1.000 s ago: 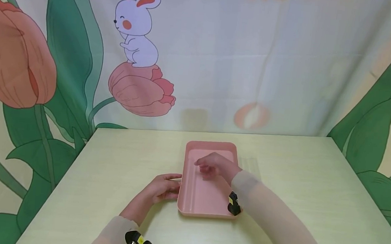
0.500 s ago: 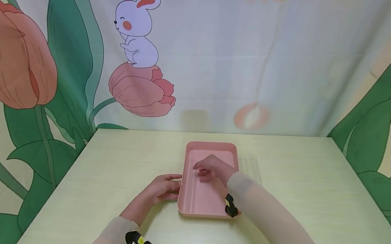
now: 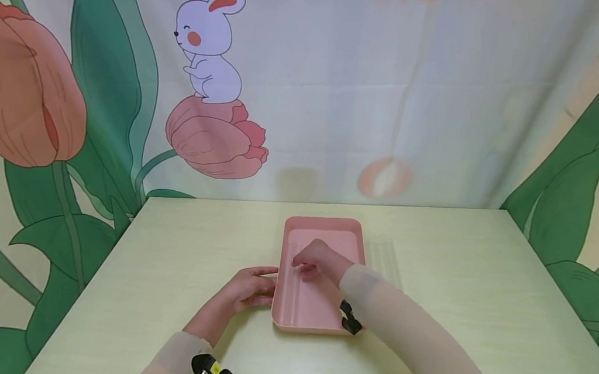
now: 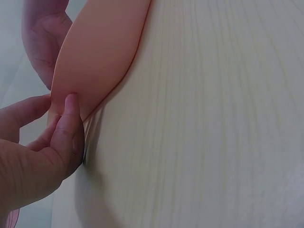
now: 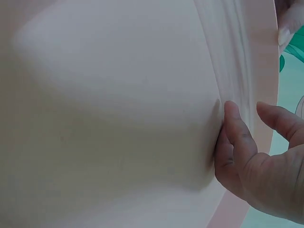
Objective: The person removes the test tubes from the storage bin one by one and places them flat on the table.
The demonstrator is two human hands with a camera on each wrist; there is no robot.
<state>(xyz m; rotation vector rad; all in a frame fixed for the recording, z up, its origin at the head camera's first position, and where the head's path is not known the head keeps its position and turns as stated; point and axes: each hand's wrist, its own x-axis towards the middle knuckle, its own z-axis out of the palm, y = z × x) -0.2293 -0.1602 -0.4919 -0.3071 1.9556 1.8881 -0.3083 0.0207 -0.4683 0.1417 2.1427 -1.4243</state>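
Note:
A pink rectangular tray [image 3: 321,315] lies on the table, its outer wall [image 4: 99,47] large in the left wrist view. My left hand [image 3: 251,288] rests its fingertips [image 4: 71,102] against the tray's left side, one finger up at the rim. Over the tray's left part is my right hand [image 3: 320,260], fingers bent downward. Beneath it, long clear strips [image 3: 293,304] run along the inside of the left wall. The right wrist view shows the thumb and fingertips [image 5: 231,109] apart on either side of these clear strips [image 5: 232,52].
More clear strips [image 3: 386,258] lie on the table just right of the tray, partly behind the right sleeve. The pale wooden table [image 3: 472,271] ends at a printed curtain [image 3: 328,95]. A black wrist camera [image 3: 213,373] sits on the left sleeve.
My right hand has shifted slightly left and nearer to me over the tray, its fingertips now at the clear strips. The left hand and the tray have stayed put.

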